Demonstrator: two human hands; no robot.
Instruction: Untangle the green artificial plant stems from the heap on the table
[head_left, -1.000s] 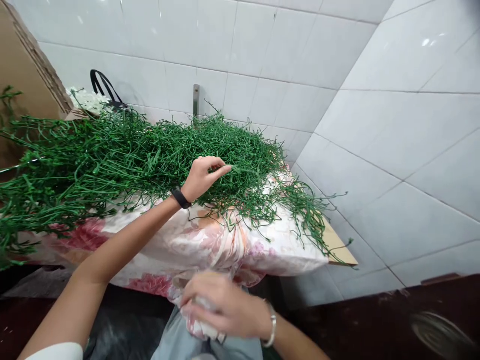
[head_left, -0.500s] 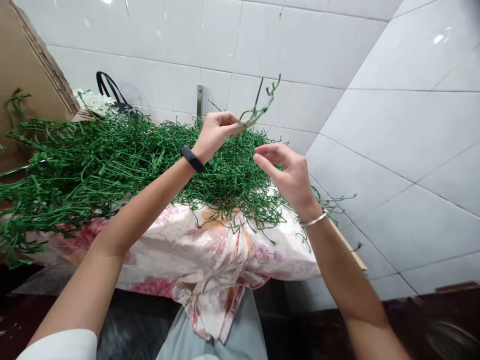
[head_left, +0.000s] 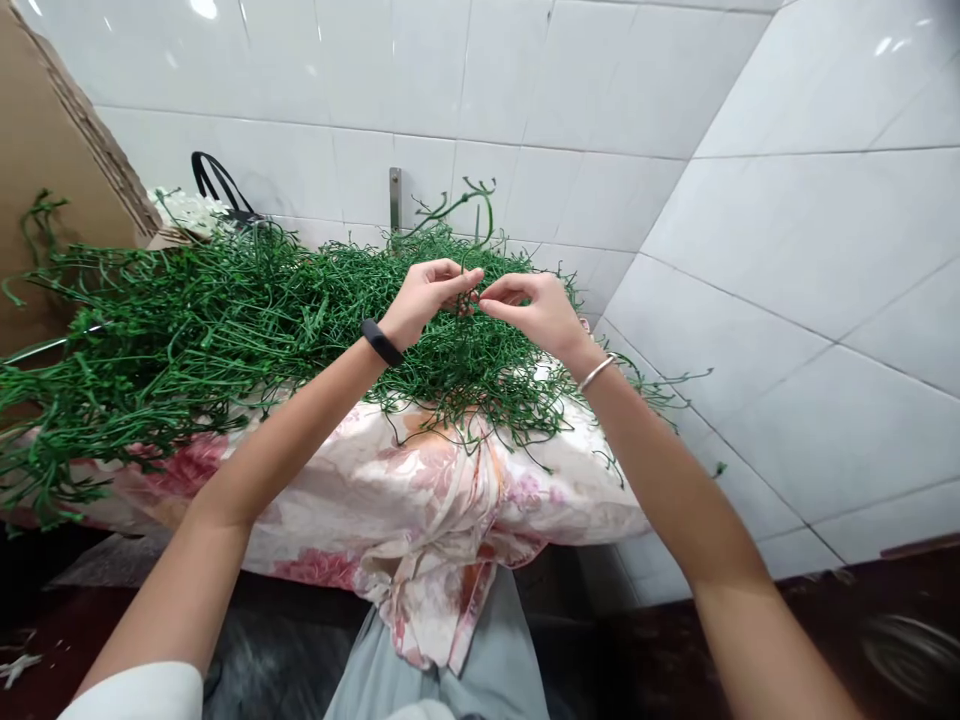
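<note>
Between thumb and fingers, my left hand [head_left: 431, 298] pinches a green artificial stem [head_left: 489, 215] whose forked tips curl up above the hand. My right hand [head_left: 536, 308] is close beside it, thumb and forefinger pressed together at the lower part of the stem; what lies between those fingertips is too small to make out. Under and behind both hands spreads a large heap of green artificial stems [head_left: 262, 300]. The heap rests on a surface covered with a floral cloth [head_left: 322, 500], which is gathered in a knot at the front.
A cardboard box [head_left: 60, 130] stands at the left, with white artificial flowers [head_left: 187, 210] and a black strap [head_left: 214, 180] near it. An upright metal bar [head_left: 395, 200] rises behind the heap. White tiled walls [head_left: 787, 260] close off the back and right.
My right hand has moved left and up to meet my left hand, its fingers closing. The held stem has come lower and swung left, its tips now curling over.
</note>
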